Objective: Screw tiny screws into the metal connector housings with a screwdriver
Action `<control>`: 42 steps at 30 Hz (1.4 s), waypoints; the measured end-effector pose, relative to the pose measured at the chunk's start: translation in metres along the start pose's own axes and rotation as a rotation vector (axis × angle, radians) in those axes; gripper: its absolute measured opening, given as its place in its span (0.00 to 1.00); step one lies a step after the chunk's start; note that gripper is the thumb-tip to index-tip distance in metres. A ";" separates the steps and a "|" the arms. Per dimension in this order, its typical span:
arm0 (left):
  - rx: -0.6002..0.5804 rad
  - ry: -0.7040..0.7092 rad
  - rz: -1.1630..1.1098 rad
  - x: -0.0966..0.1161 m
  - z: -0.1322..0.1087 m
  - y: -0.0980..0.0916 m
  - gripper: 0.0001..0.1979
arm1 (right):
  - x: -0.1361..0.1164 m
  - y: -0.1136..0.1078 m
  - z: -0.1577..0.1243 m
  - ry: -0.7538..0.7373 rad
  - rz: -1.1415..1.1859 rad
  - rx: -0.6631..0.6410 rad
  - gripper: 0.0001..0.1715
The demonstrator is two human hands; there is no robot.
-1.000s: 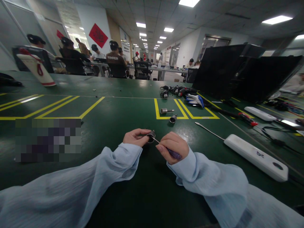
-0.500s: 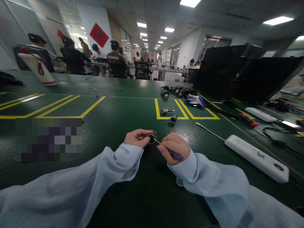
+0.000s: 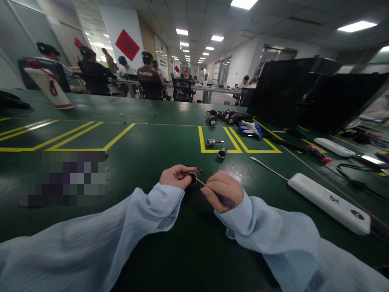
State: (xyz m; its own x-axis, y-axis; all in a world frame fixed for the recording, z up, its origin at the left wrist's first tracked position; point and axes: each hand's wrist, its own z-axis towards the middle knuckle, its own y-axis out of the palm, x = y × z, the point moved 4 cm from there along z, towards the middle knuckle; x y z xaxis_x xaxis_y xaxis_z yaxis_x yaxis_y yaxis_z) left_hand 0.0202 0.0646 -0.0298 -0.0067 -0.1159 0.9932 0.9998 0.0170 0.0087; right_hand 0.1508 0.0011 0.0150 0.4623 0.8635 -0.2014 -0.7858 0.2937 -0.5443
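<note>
My left hand (image 3: pixel 174 177) pinches a small cup-shaped metal part (image 3: pixel 192 177) between thumb and fingers, its open mouth turned toward my right hand. In my right hand (image 3: pixel 224 190) is a slim screwdriver (image 3: pixel 225 199) with a purple translucent handle. Its thin shaft reaches to the mouth of the metal part; whether the tip touches anything inside is hidden. Just beyond my hands lies another metal cup-shaped piece (image 3: pixel 222 153). Behind that one, a metal cylinder with a thin shank (image 3: pixel 214 142) lies on its side within yellow tape lines.
On the green table (image 3: pixel 164 142), a white power strip (image 3: pixel 330 202) lies at right beside a red-and-black screwdriver (image 3: pixel 317 153). Farther back are a blue-and-white glove (image 3: pixel 251 129), a pile of metal parts (image 3: pixel 223 117) and a large black case (image 3: pixel 291 89). A white cup-like container (image 3: pixel 50 89) stands far left.
The cup-shaped metal part has turned slightly in my left hand, and a small protrusion at its far side shows more clearly. Both hands stay almost in place.
</note>
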 end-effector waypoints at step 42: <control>0.029 0.026 0.044 -0.004 0.001 -0.002 0.08 | -0.005 0.010 -0.004 -0.079 -0.230 -0.072 0.14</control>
State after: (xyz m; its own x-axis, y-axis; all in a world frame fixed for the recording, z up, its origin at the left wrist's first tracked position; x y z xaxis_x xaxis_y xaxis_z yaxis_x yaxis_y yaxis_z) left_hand 0.0184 0.0665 -0.0337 0.0378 -0.1397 0.9895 0.9982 0.0512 -0.0309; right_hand 0.1419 -0.0020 0.0069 0.5899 0.8075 -0.0029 -0.6312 0.4589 -0.6253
